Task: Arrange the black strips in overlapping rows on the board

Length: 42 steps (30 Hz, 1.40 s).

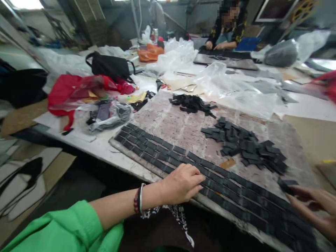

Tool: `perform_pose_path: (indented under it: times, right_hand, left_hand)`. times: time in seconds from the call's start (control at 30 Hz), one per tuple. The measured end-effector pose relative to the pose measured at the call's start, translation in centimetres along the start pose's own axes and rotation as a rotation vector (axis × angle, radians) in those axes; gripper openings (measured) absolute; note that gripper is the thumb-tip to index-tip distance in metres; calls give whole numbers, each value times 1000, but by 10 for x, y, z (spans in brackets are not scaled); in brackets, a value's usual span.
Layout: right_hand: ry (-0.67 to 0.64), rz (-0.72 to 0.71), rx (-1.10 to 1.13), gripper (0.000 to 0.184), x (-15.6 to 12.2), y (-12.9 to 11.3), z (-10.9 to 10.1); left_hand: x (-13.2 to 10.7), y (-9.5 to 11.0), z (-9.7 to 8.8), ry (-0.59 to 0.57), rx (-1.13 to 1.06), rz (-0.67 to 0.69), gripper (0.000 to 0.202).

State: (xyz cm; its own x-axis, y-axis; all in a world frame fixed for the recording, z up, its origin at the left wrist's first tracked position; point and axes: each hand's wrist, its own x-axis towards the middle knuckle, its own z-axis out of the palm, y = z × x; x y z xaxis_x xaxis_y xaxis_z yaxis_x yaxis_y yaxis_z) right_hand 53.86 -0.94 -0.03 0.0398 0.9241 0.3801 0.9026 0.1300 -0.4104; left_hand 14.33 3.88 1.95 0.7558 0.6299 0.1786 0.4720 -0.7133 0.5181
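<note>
Rows of small black rectangular pieces (162,154) lie edge to edge along the near side of a worn grey board (181,129). My left hand (182,183) rests on these rows near the board's front edge, fingers curled down onto the pieces. My right hand (312,206) is at the lower right, blurred, with a black piece (287,184) pinched at its fingertips just above the rows. A loose heap of the same black pieces (244,145) sits on the board beyond my hands, and a smaller heap (193,104) lies farther back.
Red plastic bags (76,91), a black handbag (109,65) and clear plastic sheets (223,84) crowd the table behind the board. Another person (227,29) works at a dark board at the far end. Cardboard sheets (23,182) lie on the floor to the left.
</note>
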Motion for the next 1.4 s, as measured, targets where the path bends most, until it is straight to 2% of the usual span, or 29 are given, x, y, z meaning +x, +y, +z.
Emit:
perform_pose_path:
  times: [0.17, 0.33, 0.43, 0.5, 0.6, 0.7, 0.8, 0.9, 1.03, 1.3, 1.4]
  right_hand:
    - [-242, -163, 106, 24, 66, -91, 52]
    - [-337, -366, 79, 23, 114, -170, 111]
    - [-358, -471, 44, 20, 135, -212, 148]
    - [-367, -515, 33, 16, 150, -243, 172]
    - [-427, -525, 12, 13, 174, -296, 207]
    - [-521, -509, -77, 15, 193, -348, 235]
    - [-571, -522, -158, 20, 206, -386, 255]
    - [-582, -543, -183, 21, 214, -407, 270]
    - [-615, -579, -192, 23, 219, -414, 281]
    - [-664, -564, -143, 24, 216, -416, 275]
    - [-627, -570, -102, 25, 219, -406, 271]
  left_hand:
    - [-44, -39, -19, 275, 22, -175, 23]
    - [-81, -89, -41, 566, 147, -350, 22]
    - [-99, -121, -54, 688, 232, -444, 22]
    - [-107, -141, -63, 722, 273, -507, 23]
    - [-112, -166, -74, 713, 315, -569, 24]
    - [-111, -185, -81, 687, 342, -567, 25]
    - [-108, -201, -83, 678, 380, -541, 27]
    - [-105, -214, -84, 677, 407, -511, 28]
    - [-104, -224, -87, 649, 406, -497, 30]
    - [-110, -229, -90, 634, 440, -412, 36]
    - [-111, -237, -95, 615, 482, -349, 44]
